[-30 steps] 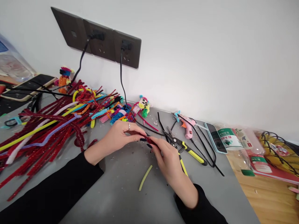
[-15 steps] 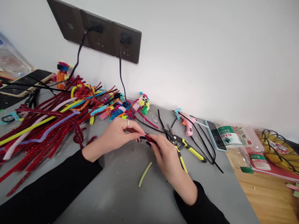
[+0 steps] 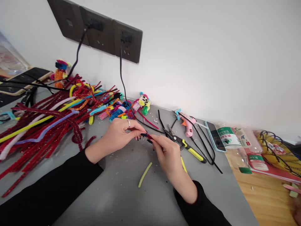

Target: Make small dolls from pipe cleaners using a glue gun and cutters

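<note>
Between the fingertips of both hands is a short dark red pipe cleaner piece [image 3: 149, 137], mostly covered by the fingers. My left hand [image 3: 119, 133], with a ring on it, pinches its left end. My right hand [image 3: 168, 153] grips the other end from the right. Below them on the grey table [image 3: 113, 194] lies a short pale yellow-green strip [image 3: 145, 174]. Pliers [image 3: 185, 146] with yellow and black handles rest just beyond my right hand, partly hidden by it.
A heap of mostly red pipe cleaners [image 3: 54, 125] spreads over the left side, with small pipe cleaner figures [image 3: 142, 102] behind. A pink glue gun [image 3: 188, 127], a phone [image 3: 215, 136] and plastic bottles [image 3: 235, 150] lie at right. A black cord [image 3: 122, 78] hangs from the wall socket [image 3: 127, 40].
Both hands stay together at nearly the same spot, with the fingers slightly shifted on the red piece. The right hand has turned a little. The whole view has moved slightly.
</note>
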{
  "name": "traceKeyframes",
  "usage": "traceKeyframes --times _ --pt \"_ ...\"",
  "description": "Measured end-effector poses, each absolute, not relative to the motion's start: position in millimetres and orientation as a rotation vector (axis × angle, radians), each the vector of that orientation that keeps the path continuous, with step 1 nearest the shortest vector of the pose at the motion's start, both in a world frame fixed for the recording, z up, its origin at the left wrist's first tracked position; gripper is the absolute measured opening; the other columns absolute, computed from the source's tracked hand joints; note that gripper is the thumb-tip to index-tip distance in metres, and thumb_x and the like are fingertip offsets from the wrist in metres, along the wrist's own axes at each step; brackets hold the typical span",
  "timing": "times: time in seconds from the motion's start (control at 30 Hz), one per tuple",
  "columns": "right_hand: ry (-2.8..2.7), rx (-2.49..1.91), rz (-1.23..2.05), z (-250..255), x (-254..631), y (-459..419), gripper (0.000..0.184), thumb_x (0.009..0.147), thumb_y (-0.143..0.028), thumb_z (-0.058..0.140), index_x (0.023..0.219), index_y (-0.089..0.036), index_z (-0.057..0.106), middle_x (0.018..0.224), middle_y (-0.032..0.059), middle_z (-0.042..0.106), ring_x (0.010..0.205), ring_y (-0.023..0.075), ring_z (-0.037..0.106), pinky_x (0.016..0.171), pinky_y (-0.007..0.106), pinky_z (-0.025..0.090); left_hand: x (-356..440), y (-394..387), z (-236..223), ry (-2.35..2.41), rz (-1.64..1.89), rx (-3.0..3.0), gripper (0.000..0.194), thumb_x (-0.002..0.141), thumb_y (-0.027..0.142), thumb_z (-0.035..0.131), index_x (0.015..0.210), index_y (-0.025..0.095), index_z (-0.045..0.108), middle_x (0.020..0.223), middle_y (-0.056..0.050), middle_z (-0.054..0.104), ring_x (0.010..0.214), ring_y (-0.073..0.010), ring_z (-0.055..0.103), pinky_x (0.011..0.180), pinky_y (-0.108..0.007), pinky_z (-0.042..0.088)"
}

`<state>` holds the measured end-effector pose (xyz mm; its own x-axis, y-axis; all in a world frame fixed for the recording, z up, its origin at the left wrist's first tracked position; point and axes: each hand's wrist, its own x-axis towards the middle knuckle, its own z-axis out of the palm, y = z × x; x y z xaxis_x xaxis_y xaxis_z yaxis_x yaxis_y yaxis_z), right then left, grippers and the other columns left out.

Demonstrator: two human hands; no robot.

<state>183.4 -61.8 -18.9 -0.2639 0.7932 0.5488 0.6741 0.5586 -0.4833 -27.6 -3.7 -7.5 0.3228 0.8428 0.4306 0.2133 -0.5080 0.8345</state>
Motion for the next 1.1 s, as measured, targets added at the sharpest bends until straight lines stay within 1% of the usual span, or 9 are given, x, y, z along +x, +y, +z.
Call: traceKeyframes --times 0.13,0.2,0.27,0.43,0.5,0.6,0.73,0.93,1.1 --pt "-2.000 -1.222 0.210 -18.1 187.0 -62.2 0.028 0.109 -0.020 0.054 0.104 -0.020 0.081 0.078 0.0051 0.077 0.066 0.0177 0.069 0.062 0.026 0.052 -29.0 -3.7 -10.2 0.884 1.136 1.976 0.016 0.093 0.020 0.069 0.088 0.021 0.084 0.080 -0.001 0.083 0.068 -0.0142 0.076 0.061 -0.018 0.058" --pt "-2.004 -1.224 0.208 -19.4 187.5 -63.0 0.029 0.109 -0.021 0.053 0.105 -0.020 0.081 0.079 0.0058 0.077 0.068 0.0185 0.070 0.062 0.027 0.053 -31.0 -2.6 -11.4 0.865 1.113 1.987 0.014 0.093 0.023 0.071 0.095 0.021 0.086 0.090 -0.002 0.085 0.077 -0.0165 0.079 0.067 -0.019 0.060" --pt "-2.003 -1.213 0.206 -20.8 187.0 -64.0 0.029 0.109 -0.021 0.052 0.106 -0.019 0.081 0.084 0.0072 0.080 0.071 0.0194 0.073 0.064 0.028 0.054 -33.0 -1.1 -12.1 0.846 1.105 1.999 0.014 0.093 0.023 0.073 0.097 0.022 0.086 0.093 -0.003 0.086 0.081 -0.0174 0.080 0.072 -0.021 0.062" --pt "-1.995 -1.232 0.232 -22.6 185.4 -65.3 0.026 0.110 -0.022 0.053 0.116 -0.019 0.078 0.099 0.0088 0.084 0.084 0.0213 0.079 0.073 0.029 0.060 -34.8 1.3 -11.4 0.803 1.109 2.007 0.016 0.095 0.020 0.071 0.090 0.022 0.086 0.080 -0.001 0.083 0.069 -0.0147 0.077 0.067 -0.019 0.061" --pt "-2.001 -1.240 0.232 -22.5 185.8 -64.9 0.026 0.110 -0.023 0.053 0.118 -0.019 0.077 0.101 0.0092 0.084 0.086 0.0216 0.079 0.074 0.029 0.060 -34.0 0.8 -10.6 0.805 1.139 2.011 0.016 0.095 0.019 0.071 0.088 0.021 0.085 0.078 0.000 0.083 0.065 -0.0139 0.076 0.064 -0.018 0.060" --pt "-2.019 -1.217 0.244 -22.5 186.5 -64.1 0.026 0.111 -0.024 0.052 0.116 -0.019 0.077 0.095 0.0082 0.083 0.082 0.0204 0.077 0.071 0.029 0.059 -32.5 -0.8 -9.0 0.806 1.174 2.035 0.015 0.095 0.018 0.072 0.088 0.021 0.084 0.082 -0.001 0.084 0.069 -0.0142 0.077 0.065 -0.018 0.060" --pt "-2.037 -1.205 0.243 -23.0 186.4 -63.7 0.029 0.112 -0.026 0.050 0.113 -0.019 0.077 0.085 0.0068 0.079 0.075 0.0193 0.074 0.068 0.028 0.058 -31.3 -1.4 -8.4 0.739 1.167 2.091 0.012 0.096 0.020 0.073 0.095 0.021 0.085 0.091 -0.002 0.086 0.081 -0.0158 0.081 0.074 -0.018 0.062" --pt "-2.062 -1.188 0.250 -22.1 185.7 -64.5 0.030 0.112 -0.025 0.048 0.113 -0.017 0.077 0.080 0.0061 0.077 0.068 0.0178 0.071 0.064 0.027 0.055 -31.7 -1.6 -10.7 0.757 1.159 2.095 0.016 0.098 0.019 0.071 0.093 0.022 0.086 0.089 -0.001 0.086 0.078 -0.0157 0.081 0.074 -0.020 0.063" --pt "-2.092 -1.202 0.226 -22.8 185.0 -65.1 0.033 0.113 -0.025 0.045 0.114 -0.017 0.077 0.077 0.0057 0.075 0.064 0.0172 0.069 0.060 0.027 0.054 -33.0 -2.7 -10.6 0.827 1.136 2.034 0.017 0.096 0.021 0.072 0.090 0.023 0.087 0.086 -0.001 0.086 0.074 -0.0168 0.081 0.072 -0.021 0.064"
